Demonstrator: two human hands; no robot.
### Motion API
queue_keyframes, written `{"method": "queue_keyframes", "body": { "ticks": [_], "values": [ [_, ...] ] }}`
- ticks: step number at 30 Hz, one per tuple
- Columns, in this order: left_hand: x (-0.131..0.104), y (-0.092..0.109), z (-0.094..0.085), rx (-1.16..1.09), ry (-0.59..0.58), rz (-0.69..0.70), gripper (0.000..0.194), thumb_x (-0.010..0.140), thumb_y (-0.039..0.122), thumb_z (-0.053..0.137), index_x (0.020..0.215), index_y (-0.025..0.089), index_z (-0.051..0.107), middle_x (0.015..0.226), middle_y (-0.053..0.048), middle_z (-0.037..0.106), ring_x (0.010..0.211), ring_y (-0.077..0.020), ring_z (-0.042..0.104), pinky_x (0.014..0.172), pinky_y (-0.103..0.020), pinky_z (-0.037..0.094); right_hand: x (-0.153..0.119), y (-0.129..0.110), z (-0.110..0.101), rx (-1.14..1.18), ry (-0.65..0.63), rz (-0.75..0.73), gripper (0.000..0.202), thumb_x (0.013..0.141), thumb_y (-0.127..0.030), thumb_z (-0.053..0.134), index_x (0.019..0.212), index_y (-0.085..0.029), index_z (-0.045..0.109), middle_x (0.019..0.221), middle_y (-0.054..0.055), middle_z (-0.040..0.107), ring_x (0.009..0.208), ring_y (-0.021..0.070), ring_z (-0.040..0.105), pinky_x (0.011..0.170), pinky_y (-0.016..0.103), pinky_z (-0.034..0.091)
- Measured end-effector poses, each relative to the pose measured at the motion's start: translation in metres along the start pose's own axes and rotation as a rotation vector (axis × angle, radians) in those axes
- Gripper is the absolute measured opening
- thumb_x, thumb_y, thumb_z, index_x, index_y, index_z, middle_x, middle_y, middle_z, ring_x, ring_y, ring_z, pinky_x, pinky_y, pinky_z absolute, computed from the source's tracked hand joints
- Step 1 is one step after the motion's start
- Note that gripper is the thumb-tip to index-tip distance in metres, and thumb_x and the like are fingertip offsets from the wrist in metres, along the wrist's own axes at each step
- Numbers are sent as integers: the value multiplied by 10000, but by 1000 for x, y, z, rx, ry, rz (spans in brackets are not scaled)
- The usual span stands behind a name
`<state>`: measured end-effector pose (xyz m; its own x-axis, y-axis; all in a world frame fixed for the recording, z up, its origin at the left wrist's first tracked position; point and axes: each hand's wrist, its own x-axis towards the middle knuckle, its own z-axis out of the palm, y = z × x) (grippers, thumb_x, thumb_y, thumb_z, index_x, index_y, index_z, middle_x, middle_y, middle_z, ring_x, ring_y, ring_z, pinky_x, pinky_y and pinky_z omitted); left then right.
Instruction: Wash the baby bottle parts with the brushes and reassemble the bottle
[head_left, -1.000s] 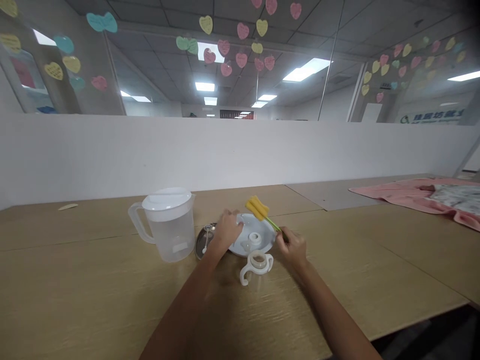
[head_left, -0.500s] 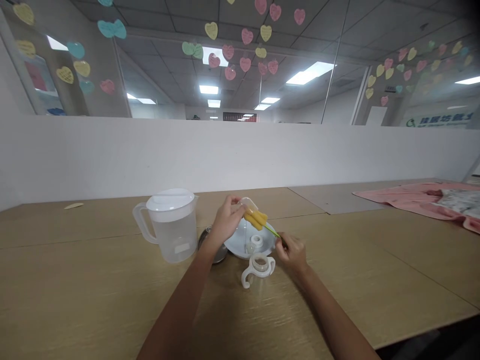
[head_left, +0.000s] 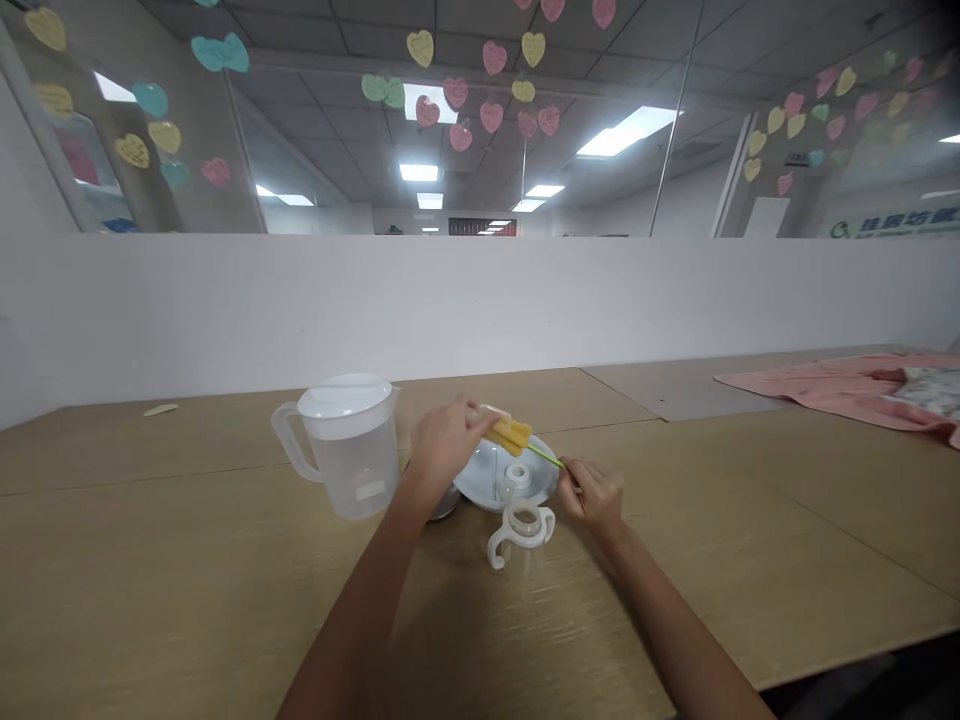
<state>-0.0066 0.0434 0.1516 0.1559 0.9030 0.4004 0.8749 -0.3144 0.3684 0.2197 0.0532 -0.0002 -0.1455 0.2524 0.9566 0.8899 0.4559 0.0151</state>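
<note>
From the head camera, the left hand (head_left: 444, 440) is holding a small clear part (head_left: 491, 412) up over the pale plate (head_left: 471, 478), its grip closed around that piece. The right hand (head_left: 592, 494) is pinching the green handle of a brush, and the brush's yellow sponge head (head_left: 512, 434) is pressing against the clear part held in the left hand. The thin green stem is running down and to the right from the sponge to the right hand's closed grip.

On the plate a white ring (head_left: 515, 473) is lying near the middle. Just in front of the plate, a clear cup with two white handles (head_left: 521, 528) is standing upright on the desk (head_left: 187, 560). A metal lid (head_left: 442, 503) is peeking out from under the left wrist, beside the plate. Further left, a clear lidded pitcher (head_left: 346, 446) is standing, its handle pointing left. Far to the right, a pink cloth (head_left: 847, 388) is lying on the desk.
</note>
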Motion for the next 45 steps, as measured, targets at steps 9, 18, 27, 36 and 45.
{"method": "queue_keyframes", "body": {
  "ticks": [9,18,27,36,45],
  "values": [
    [14,-46,-1,350,-114,-101,407,808,119,505,1212,167,518,1158,-135,624,1073,-247,584,849,-296,450,4,-3,0,-9,4,148,223,853,-193,425,756,-153,622,473,-23,502,429,99,438,480,228,307],
    [18,-67,47,408,-347,-96,293,715,79,604,1002,85,660,997,-191,682,954,-299,647,772,-325,491,3,-4,1,34,-34,200,227,846,-210,425,769,-149,629,478,-23,508,426,98,445,483,224,315],
    [30,-80,81,444,-313,-148,253,845,192,480,935,114,704,986,-214,683,967,-300,643,759,-357,497,0,-1,4,14,-50,223,237,832,-215,422,745,-154,634,475,-22,515,426,94,448,476,215,310],
    [25,-65,58,474,-287,-80,276,841,125,443,953,97,694,975,-208,679,964,-310,636,777,-384,491,-1,1,5,-13,-66,210,240,831,-223,429,732,-155,636,478,-19,531,426,91,457,481,211,309],
    [4,-10,72,288,-371,254,270,852,290,472,1001,205,682,1013,-108,693,941,-238,638,789,-317,471,-2,2,5,-21,-71,219,245,831,-229,428,729,-152,637,482,-16,540,424,90,452,483,214,303]
  ]
}}
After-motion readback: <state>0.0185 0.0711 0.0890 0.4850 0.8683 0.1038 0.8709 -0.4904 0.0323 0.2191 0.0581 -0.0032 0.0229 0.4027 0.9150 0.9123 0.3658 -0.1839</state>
